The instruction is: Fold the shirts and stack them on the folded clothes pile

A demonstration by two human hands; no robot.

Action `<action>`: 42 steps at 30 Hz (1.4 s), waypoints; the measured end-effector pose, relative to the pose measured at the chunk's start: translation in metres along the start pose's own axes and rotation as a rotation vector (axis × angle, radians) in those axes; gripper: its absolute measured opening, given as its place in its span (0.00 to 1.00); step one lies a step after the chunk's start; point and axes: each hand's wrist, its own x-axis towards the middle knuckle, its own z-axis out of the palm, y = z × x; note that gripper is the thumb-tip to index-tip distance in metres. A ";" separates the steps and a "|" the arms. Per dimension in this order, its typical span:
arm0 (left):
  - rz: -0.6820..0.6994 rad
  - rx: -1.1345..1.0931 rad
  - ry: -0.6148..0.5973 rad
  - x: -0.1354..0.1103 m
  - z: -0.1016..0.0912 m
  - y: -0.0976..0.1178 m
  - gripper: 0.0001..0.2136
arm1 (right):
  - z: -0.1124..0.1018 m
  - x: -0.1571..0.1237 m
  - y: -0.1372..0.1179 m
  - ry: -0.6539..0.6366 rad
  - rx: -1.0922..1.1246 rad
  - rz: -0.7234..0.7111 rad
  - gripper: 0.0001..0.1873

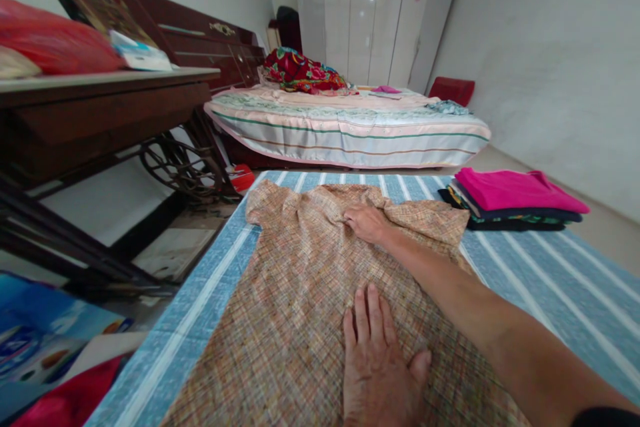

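A beige plaid garment [300,293] lies spread flat on a blue and white striped cloth [540,280], with its neck end pointing away from me. My left hand [380,360] rests palm down on the lower middle of the garment, fingers stretched out and together, thumb out to the right. My right hand [364,222] reaches across from the right and lies on the fabric near the neck. Its fingers point left, slightly bent, pressing on a creased part, with nothing held in them.
A stack of folded clothes with a pink one on top [515,199] sits on the cloth at the right. A dark treadle sewing table [100,113] stands at the left, a bed [350,127] lies beyond, and white wardrobes [370,13] line the far wall.
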 end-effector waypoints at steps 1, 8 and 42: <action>0.001 0.003 0.002 0.000 0.000 0.000 0.37 | 0.000 0.000 -0.001 0.006 -0.004 0.005 0.11; 0.007 -0.036 -0.038 0.001 -0.002 -0.001 0.37 | -0.024 -0.014 0.026 0.081 -0.115 0.278 0.21; 0.041 0.050 -0.039 0.007 -0.010 0.000 0.38 | -0.053 -0.097 0.088 -0.113 -0.303 0.540 0.16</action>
